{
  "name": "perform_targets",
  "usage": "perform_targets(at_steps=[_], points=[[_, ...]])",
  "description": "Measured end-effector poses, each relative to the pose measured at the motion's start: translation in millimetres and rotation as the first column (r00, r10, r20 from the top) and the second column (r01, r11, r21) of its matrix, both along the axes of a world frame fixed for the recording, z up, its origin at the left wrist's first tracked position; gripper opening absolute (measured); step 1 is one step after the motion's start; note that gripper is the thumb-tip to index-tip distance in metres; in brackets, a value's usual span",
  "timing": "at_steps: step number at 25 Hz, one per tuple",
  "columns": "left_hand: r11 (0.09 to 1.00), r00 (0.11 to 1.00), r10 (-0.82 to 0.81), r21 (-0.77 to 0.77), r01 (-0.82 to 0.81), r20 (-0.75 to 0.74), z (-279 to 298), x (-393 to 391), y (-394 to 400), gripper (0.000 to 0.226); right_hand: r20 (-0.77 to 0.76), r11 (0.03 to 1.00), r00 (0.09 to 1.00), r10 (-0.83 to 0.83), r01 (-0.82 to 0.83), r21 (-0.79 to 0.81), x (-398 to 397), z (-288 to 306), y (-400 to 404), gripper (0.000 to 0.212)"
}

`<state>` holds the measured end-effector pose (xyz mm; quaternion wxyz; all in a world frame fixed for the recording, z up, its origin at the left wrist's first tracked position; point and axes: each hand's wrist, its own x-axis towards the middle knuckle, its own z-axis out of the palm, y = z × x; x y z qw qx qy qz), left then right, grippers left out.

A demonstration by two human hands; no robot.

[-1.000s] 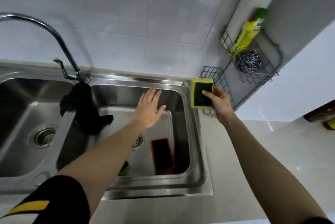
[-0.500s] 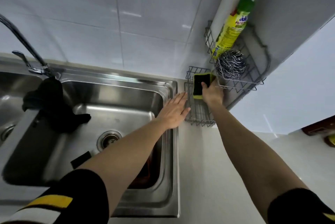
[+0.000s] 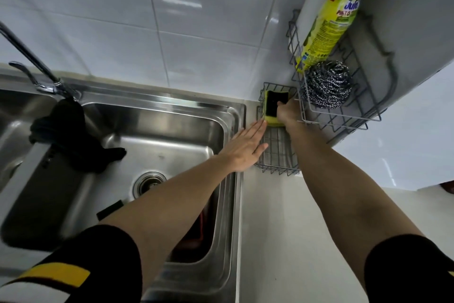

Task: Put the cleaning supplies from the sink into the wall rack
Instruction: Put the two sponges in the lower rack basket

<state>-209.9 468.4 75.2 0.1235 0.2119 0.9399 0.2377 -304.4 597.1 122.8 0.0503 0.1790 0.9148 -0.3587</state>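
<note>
Sponge point(image 3: 272, 109), gripped in the closed right hand point(image 3: 288, 114), should seat flat in the lower rack point(image 3: 277, 155) before release; left hand point(image 3: 245, 149) is flat, empty.

A home kitchen: a stainless double sink point(image 3: 231, 116) with a swan-neck tap point(image 3: 29, 57), white wall tiles point(image 3: 172, 20), and a wire wall rack point(image 3: 344, 116) (dish soap, steel scourer).

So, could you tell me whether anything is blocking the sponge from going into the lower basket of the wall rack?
Nothing visible does. The right hand holds the sponge already inside the lower basket, whose wire floor below it looks bare. The left hand rests flat beside it.
</note>
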Motion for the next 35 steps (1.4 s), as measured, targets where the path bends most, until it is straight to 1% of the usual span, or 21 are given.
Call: perform_targets(at_steps=[4, 8, 13, 16, 18, 20, 24, 26, 31, 33, 35], points=[[1.0, 1.0, -0.01, 0.015, 0.01, -0.003, 0, -1, -1, 0.065, -0.043, 1.0, 0.999, -0.018, 0.018, -0.001, -4, -2, -1, 0.044], [1.0, 1.0, -0.015, 0.018, 0.015, -0.017, -3, -2, -3, 0.065, -0.081, 0.998, 0.997, -0.022, 0.026, 0.049, -2, -3, -3, 0.042], [1.0, 1.0, -0.007, 0.023, 0.008, -0.012, -3, -2, -2, 0.065, -0.089, 0.995, 0.996, -0.01, 0.019, 0.1, -5, -11, -4, 0.042], [1.0, 1.0, -0.006, 0.009, 0.006, -0.013, -2, -2, -2, 0.065, -0.173, 0.995, 0.985, -0.011, 0.028, 0.101, -3, -14, -4, 0.04], [1.0, 1.0, -0.006, 0.009, 0.006, -0.012, -1, -1, -2, 0.065, -0.209, 0.996, 0.977, 0.043, -0.024, 0.091, -1, -21, 0, 0.037], [1.0, 1.0, -0.007, 0.01, 0.007, -0.013, -1, 0, -2, 0.064, -0.183, 0.994, 0.978, 0.099, -0.087, 0.069, 1, -27, 7, 0.036], [1.0, 1.0, -0.011, -0.004, 0.011, -0.012, -1, 0, -2, 0.065, -0.172, 0.934, 0.93, 0.326, -0.289, 0.208, 2, -40, 22, 0.039], [1.0, 1.0, -0.013, -0.013, 0.012, -0.008, 0, 0, -2, 0.065, -0.162, 0.927, 0.924, 0.347, -0.312, 0.211, 2, -40, 23, 0.04], [0.999, 0.999, -0.011, -0.035, 0.009, -0.048, 4, 3, -8, 0.065, -0.127, 0.922, 0.934, 0.335, -0.297, 0.247, 5, -31, 18, 0.041], [0.999, 0.994, 0.032, -0.04, -0.036, -0.102, 8, 9, -22, 0.066, -0.181, 0.924, 0.926, 0.332, -0.28, 0.262, 17, -23, 11, 0.04], [0.993, 0.983, 0.109, -0.031, -0.115, -0.15, 10, 17, -51, 0.065, -0.352, 0.909, 0.858, 0.374, -0.265, 0.321, 39, -16, -2, 0.034]])
